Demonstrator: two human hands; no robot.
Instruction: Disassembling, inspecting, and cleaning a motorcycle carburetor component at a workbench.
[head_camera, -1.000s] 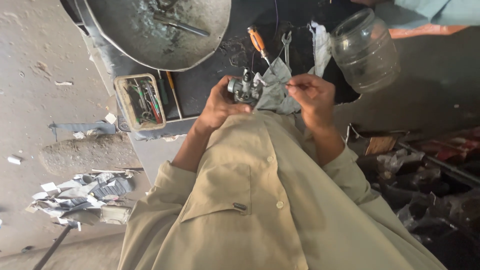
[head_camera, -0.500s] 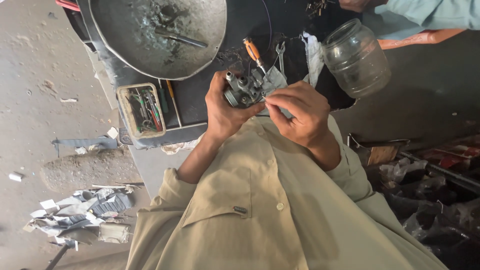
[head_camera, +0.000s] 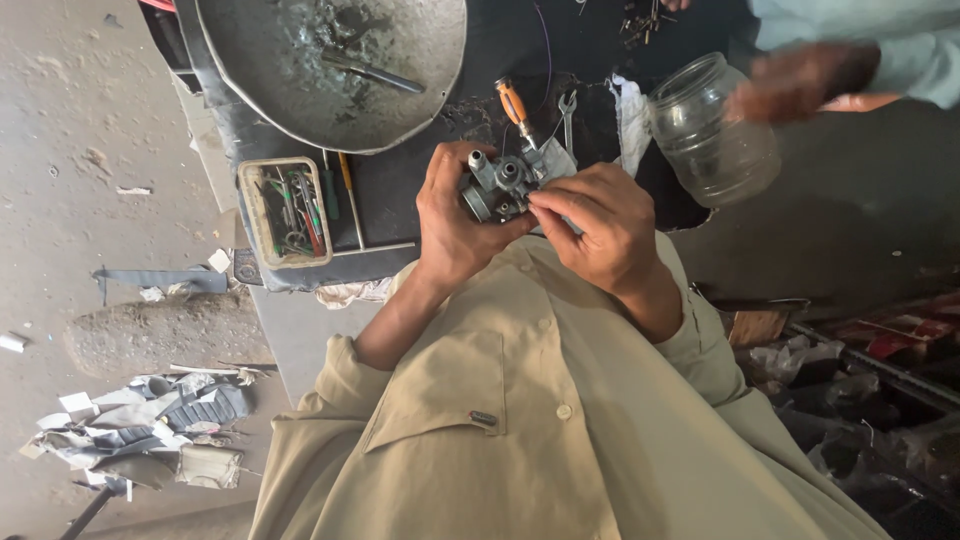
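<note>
Shirt: a tan button shirt (head_camera: 520, 420) fills the bottom of the view, nearest the camera, and hides whatever lies under the forearms.
Left hand: the left hand (head_camera: 455, 225) is wrapped around the lower left side of a small grey metal carburettor (head_camera: 505, 180), thumb and fingers closed on its body.
Right hand: the right hand (head_camera: 600, 225) covers the part's right side, its fingertips pinched narrowly at the body; whether they hold something small there I cannot tell.
Carburettor: held up between both hands, just above the chest and over the near edge of the dark workbench (head_camera: 400, 190); round ports face the camera.
Behind the part: an orange-handled screwdriver (head_camera: 515, 105) and a small spanner (head_camera: 567, 112) lie on the bench, partly hidden by the carburettor and the fingers.
Cloth: a white rag (head_camera: 632, 120) lies just right of the spanner.
Tool tray: a shallow cream box of small tools (head_camera: 285, 212) sits on the bench, left of the left hand, with two thin drivers (head_camera: 340, 190) just beside it.
Pan: a wide dented metal basin (head_camera: 330, 60) with a tool lying in it sits farther back on the left.
Jar: a clear glass jar (head_camera: 712, 125) lies tilted at the bench's right end.
Other person: a blurred hand (head_camera: 800, 80) in a pale blue sleeve is at the jar's far side; contact is unclear.
Floor: scraps of paper and rubbish (head_camera: 150, 430) lie well apart at lower left.
</note>
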